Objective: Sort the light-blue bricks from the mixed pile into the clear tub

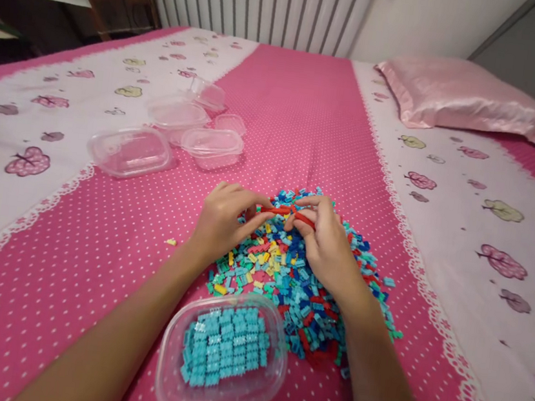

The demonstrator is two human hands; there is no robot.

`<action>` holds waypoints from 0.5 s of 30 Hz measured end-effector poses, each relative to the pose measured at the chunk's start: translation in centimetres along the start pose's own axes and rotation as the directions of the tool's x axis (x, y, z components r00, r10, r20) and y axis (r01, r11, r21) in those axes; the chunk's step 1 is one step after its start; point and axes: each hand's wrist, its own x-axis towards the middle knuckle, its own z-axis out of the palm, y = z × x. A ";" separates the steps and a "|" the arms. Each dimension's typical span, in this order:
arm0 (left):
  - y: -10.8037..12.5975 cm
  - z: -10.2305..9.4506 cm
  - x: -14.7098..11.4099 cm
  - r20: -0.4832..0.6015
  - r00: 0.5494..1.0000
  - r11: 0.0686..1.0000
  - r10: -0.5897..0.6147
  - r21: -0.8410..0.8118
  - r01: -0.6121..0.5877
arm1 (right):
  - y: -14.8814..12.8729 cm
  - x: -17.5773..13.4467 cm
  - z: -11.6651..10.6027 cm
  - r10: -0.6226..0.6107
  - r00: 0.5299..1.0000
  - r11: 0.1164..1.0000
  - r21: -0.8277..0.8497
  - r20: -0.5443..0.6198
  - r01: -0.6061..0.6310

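Above the brick pile [296,282], the left hand [221,221] and right hand [328,244] pinch red bricks [285,212] between fingertips, beyond the tub of light-blue bricks [223,358].

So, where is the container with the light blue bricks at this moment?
The container of light blue bricks lies near the bottom centre, between both forearms, just in front of the mixed brick pile.

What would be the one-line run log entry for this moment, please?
left hand: shut on red pieces | right hand: shut on red pieces | below: brick pile | near: tub of teal bricks
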 end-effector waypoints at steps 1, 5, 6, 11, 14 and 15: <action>0.0 -0.1 0.0 0.001 1.000 1.000 0.003 -0.003 -0.003 | 0.0 0.1 0.1 -0.001 1.000 1.000 -0.004 -0.024 0.001; 0.0 -0.4 0.2 -0.013 1.000 1.000 0.010 -0.021 -0.011 | -0.4 0.3 0.3 -0.022 0.993 0.995 -0.100 -0.114 0.010; 0.1 -0.4 0.2 -0.020 1.000 1.000 0.007 -0.028 -0.008 | -0.4 0.3 0.2 -0.026 0.991 0.993 -0.121 -0.128 0.011; 0.2 -0.3 0.2 -0.026 1.000 0.992 0.003 -0.127 -0.006 | -0.5 0.3 0.2 -0.010 0.987 0.990 -0.142 -0.160 -0.013; 0.2 -0.3 0.2 -0.017 1.000 0.983 -0.025 -0.182 0.022 | -0.5 0.3 0.3 -0.003 0.985 0.991 -0.130 -0.175 -0.021; 0.2 -0.3 0.2 -0.013 0.999 0.980 -0.037 -0.195 0.034 | -0.5 0.3 0.4 -0.001 0.984 0.992 -0.125 -0.180 -0.022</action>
